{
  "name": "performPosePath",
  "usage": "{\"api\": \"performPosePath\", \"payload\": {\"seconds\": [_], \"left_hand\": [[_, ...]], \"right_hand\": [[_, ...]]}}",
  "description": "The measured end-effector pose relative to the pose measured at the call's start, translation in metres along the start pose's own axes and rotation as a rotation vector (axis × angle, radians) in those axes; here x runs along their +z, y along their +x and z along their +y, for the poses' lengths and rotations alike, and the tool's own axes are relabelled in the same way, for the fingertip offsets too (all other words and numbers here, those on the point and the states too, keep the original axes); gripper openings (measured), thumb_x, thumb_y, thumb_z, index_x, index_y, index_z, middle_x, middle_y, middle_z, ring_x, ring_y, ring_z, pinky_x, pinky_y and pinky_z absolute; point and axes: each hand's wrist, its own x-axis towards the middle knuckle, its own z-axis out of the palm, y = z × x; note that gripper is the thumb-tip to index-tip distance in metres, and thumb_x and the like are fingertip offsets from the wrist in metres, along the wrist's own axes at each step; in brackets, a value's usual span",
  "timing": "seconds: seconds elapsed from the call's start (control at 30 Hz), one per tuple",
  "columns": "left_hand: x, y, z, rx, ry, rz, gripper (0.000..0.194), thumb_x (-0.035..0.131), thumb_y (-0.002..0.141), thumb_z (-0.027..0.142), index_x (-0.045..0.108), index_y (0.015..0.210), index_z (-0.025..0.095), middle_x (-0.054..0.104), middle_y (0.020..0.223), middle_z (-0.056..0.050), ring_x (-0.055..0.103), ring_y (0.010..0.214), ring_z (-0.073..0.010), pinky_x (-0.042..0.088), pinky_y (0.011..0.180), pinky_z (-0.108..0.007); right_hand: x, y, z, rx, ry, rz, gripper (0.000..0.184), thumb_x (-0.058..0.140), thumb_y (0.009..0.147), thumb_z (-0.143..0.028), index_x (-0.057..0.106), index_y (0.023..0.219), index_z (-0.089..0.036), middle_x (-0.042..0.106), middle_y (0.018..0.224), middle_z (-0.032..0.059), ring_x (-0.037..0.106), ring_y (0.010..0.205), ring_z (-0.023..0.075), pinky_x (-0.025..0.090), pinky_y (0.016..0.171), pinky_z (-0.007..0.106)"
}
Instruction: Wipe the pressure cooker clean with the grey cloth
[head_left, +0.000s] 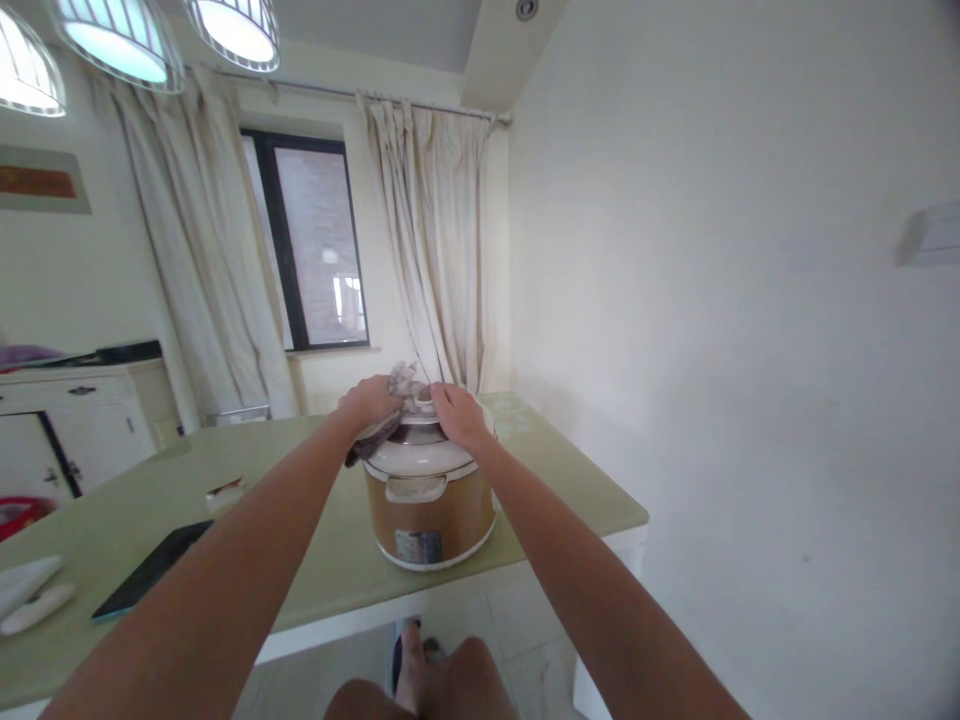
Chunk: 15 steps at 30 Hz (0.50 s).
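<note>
A brown rice cooker [431, 515] with a white lid [420, 455] stands near the front right of a pale green table [247, 470]. A greyish cloth [401, 385] lies bunched on top of the lid. My left hand [371, 400] presses down on the cloth with its fingers closed over it. My right hand [459, 412] rests flat on the right side of the lid, fingers stretched toward the cloth.
A dark tablet [154, 568] and white remote-like objects [34, 595] lie at the table's left front. A small item [223, 488] sits mid-table. A white cabinet [75, 420] stands at left, curtains [435, 250] and a window [311, 245] behind, a bare wall [735, 350] at right.
</note>
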Motion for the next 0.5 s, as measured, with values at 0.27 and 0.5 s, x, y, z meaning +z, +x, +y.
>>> {"api": "performPosePath", "payload": {"seconds": [0.27,0.5], "left_hand": [[-0.004,-0.036,-0.013,0.190,-0.081,0.006,0.047,0.068,0.077,0.042,0.068,0.118,0.020,0.077,0.120,-0.009,0.072,0.113,-0.0268,0.054,0.096,-0.030],[0.009,-0.057,-0.005,0.107,-0.023,0.086,0.049,0.059,0.085,0.048,0.062,0.123,0.018,0.073,0.127,-0.020,0.070,0.118,-0.0374,0.054,0.095,-0.043]], "right_hand": [[0.005,0.005,0.002,-0.039,0.004,0.016,0.043,0.036,0.111,-0.037,0.074,0.097,-0.023,0.077,0.111,0.0075,0.066,0.107,0.0219,0.044,0.094,0.031],[0.010,0.004,0.004,-0.060,-0.017,0.036,0.041,0.035,0.111,-0.037,0.074,0.110,-0.023,0.077,0.115,0.0082,0.067,0.113,0.0229,0.043,0.099,0.032]]}}
